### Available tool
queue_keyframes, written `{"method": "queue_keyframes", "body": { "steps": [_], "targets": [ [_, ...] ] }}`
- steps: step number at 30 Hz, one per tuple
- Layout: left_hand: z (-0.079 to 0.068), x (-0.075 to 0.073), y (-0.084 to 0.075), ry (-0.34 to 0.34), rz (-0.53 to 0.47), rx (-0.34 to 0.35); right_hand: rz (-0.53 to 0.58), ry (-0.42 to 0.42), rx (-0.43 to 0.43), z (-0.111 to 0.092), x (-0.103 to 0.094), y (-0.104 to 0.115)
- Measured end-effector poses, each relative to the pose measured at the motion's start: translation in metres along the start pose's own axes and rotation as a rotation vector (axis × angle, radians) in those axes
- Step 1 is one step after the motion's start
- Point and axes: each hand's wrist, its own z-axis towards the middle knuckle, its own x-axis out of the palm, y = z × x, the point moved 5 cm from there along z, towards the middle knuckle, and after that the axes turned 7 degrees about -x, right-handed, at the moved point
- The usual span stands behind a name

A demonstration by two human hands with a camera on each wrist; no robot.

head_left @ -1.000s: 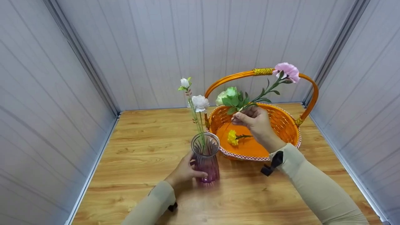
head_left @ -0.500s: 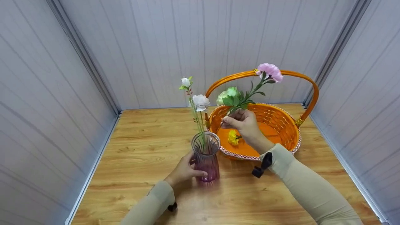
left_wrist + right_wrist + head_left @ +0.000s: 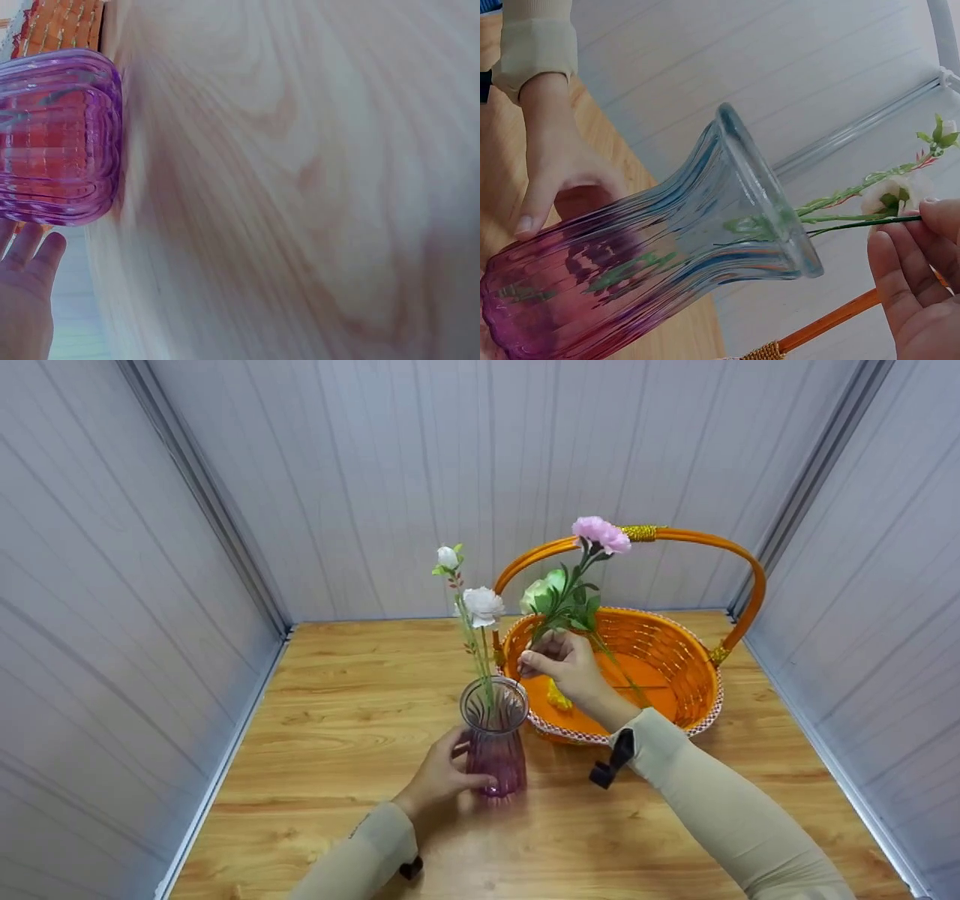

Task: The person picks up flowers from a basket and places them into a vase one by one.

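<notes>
Starting on the left: there's a beige sleeve with some small dark marks near the cuff, maybe lettering, but way too tiny to read. The left hand is wrapped partway around the lower part of the vase, thumb across the front and fingers round the left side. The vase stands upright on the bench, clear up top and fading to purple-pink. Looks like ribbed glass, so I'd treat it as rigid, fairly weighty, a bit slick and breakable. Low on the body seems a decent place to steady it. A white bud and a white bloom have their stems in it.

Next over, the right hand is closed in a pinch on the stem of the pink flower, which leans up and right. In the right wrist view that thin stem points at the vase mouth, can't tell if the tip's past the rim. Probably light and bendy with soft petals, so I'd pinch the stem, not the head.

Furthest right is the orange basket, with a green flower leaning out and a yellow flower inside. No readable brands or labels anywhere.
</notes>
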Motion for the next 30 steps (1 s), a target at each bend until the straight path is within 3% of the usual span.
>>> {"method": "queue_keyframes", "body": {
  "steps": [8,12,23,30],
  "targets": [
    [-0.006,0.002,-0.005,-0.063,0.015,0.018,-0.034,0.023,0.018,0.002,0.004,-0.011],
    [-0.006,0.004,-0.005,-0.064,-0.036,0.004,-0.058,0.053,0.030,0.002,0.006,-0.015],
    [-0.002,0.002,-0.003,-0.053,-0.044,-0.024,-0.166,0.143,0.003,0.002,0.015,-0.021],
    [-0.002,0.002,-0.003,-0.037,-0.061,-0.042,-0.321,0.207,-0.002,-0.002,0.021,-0.020]
  ]
}}
